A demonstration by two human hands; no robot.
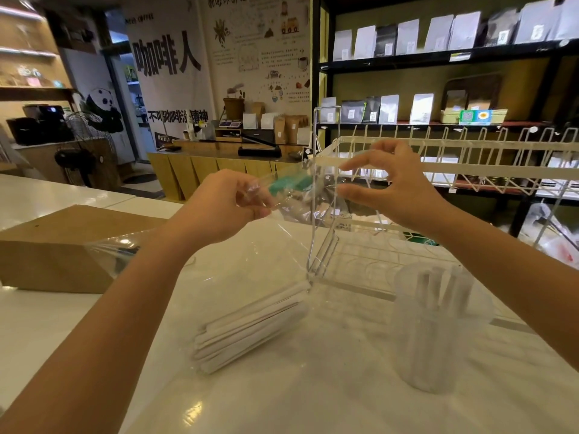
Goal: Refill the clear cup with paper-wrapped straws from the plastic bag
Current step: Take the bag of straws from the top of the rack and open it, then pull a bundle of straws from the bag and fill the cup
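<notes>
Both hands (316, 195) apparently gripping plastic bag (282, 245) top.

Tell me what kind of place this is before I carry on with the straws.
Most likely a coffee shop, seen from behind the service counter. Shelves of sealed coffee bags fill the right wall, a wall banner carries coffee drawings and large printed text, and a clear cup of wrapped straws stands on the counter.

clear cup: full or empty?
Partly filled. The clear cup stands upright on the counter with a few paper-wrapped straws leaning inside; exact count blurred.
</notes>
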